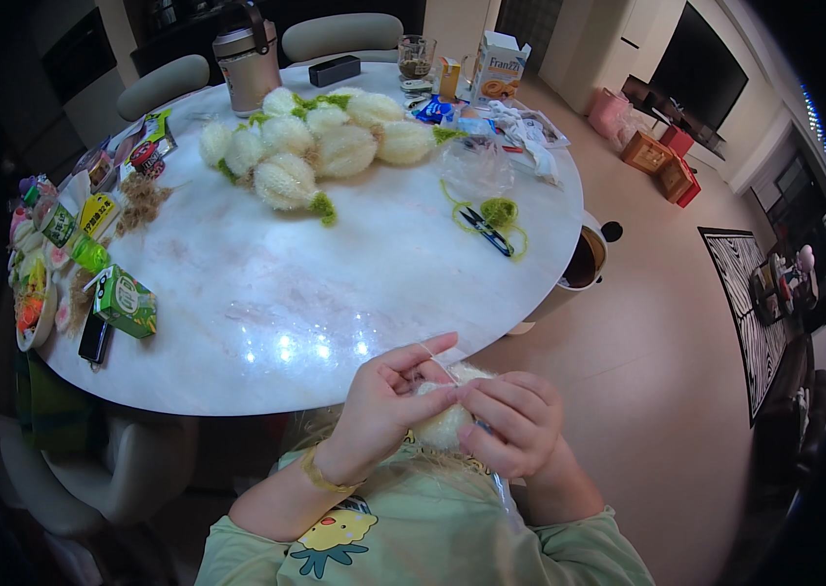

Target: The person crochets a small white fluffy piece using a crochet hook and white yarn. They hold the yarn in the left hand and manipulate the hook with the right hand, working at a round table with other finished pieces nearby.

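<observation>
Just off the table's near edge, my left hand [398, 399] grips a cream fuzzy crochet piece [440, 428], its index finger raised with a pale strand of yarn [436, 357] running over it. My right hand [512, 417] pinches at the top of the same piece. A bluish tool handle [484, 426], seemingly a crochet hook, shows under its fingers; the tip is hidden. On the table lies a heap of cream fuzzy crocheted pieces [345, 150] with green stem-like ends. To the right are dark thread snips [486, 231] beside a small ball of green yarn [499, 212].
A white marble-look oval table [295, 271] spans the view. Left: a green drink carton [125, 300], a phone [95, 338], a plastic bottle [72, 238] and brown fibre [142, 201]. Back: a large flask [248, 69], a biscuit box [498, 69]. A bin [588, 256] stands right of the table.
</observation>
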`<control>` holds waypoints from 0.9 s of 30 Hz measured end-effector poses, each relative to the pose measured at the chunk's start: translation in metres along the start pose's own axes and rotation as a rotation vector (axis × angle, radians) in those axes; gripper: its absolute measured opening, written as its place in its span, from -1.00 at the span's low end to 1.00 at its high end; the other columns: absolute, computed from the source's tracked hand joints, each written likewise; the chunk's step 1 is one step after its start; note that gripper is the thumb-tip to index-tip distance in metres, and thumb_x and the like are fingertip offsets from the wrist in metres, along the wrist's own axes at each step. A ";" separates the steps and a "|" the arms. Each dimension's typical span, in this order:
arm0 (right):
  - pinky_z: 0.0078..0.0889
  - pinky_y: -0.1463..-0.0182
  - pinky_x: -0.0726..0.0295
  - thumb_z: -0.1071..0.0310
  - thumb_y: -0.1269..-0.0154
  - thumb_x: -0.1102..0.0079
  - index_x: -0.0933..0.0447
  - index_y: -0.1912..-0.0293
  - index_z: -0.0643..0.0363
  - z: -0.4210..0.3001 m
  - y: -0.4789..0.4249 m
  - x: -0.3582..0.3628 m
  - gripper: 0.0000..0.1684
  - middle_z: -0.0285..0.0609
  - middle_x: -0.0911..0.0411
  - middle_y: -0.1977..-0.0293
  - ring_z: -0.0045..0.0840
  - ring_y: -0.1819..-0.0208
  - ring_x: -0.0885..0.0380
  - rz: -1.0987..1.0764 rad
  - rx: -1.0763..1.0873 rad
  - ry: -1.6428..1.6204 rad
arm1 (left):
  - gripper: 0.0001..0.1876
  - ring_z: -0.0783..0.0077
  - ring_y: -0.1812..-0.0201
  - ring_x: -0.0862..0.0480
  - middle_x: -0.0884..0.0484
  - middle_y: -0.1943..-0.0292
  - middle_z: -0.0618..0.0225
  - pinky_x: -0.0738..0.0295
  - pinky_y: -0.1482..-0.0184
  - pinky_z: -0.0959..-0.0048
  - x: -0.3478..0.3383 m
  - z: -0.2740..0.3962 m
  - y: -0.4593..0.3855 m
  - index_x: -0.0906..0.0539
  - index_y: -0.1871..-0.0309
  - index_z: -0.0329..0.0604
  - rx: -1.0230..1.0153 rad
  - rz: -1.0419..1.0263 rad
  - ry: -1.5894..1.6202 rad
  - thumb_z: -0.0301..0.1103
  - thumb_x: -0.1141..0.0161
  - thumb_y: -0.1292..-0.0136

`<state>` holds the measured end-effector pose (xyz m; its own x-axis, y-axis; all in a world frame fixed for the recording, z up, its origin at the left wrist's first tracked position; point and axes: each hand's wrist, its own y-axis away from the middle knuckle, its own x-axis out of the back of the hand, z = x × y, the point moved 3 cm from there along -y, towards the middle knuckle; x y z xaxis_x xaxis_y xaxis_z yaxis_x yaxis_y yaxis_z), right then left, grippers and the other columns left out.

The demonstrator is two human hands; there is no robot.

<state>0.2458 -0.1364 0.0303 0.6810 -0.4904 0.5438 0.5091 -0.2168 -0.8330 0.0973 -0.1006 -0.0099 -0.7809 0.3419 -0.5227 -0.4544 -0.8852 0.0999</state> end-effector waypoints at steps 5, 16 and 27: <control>-0.41 0.30 -0.59 0.45 -0.05 -0.24 -0.52 0.20 0.10 0.006 0.007 -0.009 -0.75 -0.14 -0.56 0.22 -0.45 0.30 -0.59 0.072 -0.051 -0.183 | -0.38 0.78 0.34 -0.54 -0.59 0.36 0.50 -0.42 0.21 0.80 -0.005 -0.003 0.003 -0.35 -0.29 -0.40 0.154 -0.070 0.219 -0.61 -0.29 -0.12; -0.40 0.36 -0.58 0.26 -0.32 -0.13 -0.43 0.23 0.14 0.016 0.015 -0.008 -0.83 -0.04 -0.65 0.31 -0.34 0.42 -0.63 0.186 -0.374 -0.503 | -0.37 0.75 0.36 -0.56 -0.61 0.37 0.49 -0.47 0.25 0.76 -0.002 0.003 0.001 -0.40 -0.26 -0.36 0.068 0.029 0.092 -0.69 -0.28 -0.05; -0.39 0.39 -0.58 0.27 -0.32 -0.11 -0.41 0.25 0.13 0.016 0.013 -0.005 -0.84 -0.04 -0.64 0.33 -0.35 0.40 -0.63 0.139 -0.355 -0.471 | -0.39 0.82 0.34 -0.49 -0.61 0.31 0.51 -0.40 0.25 0.80 -0.002 0.002 0.003 -0.40 -0.27 -0.35 0.004 0.040 0.022 -0.62 -0.31 -0.09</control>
<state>0.2574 -0.1229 0.0182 0.9297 -0.1254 0.3464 0.2471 -0.4852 -0.8388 0.0968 -0.1031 -0.0063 -0.7891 0.2991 -0.5365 -0.4248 -0.8966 0.1249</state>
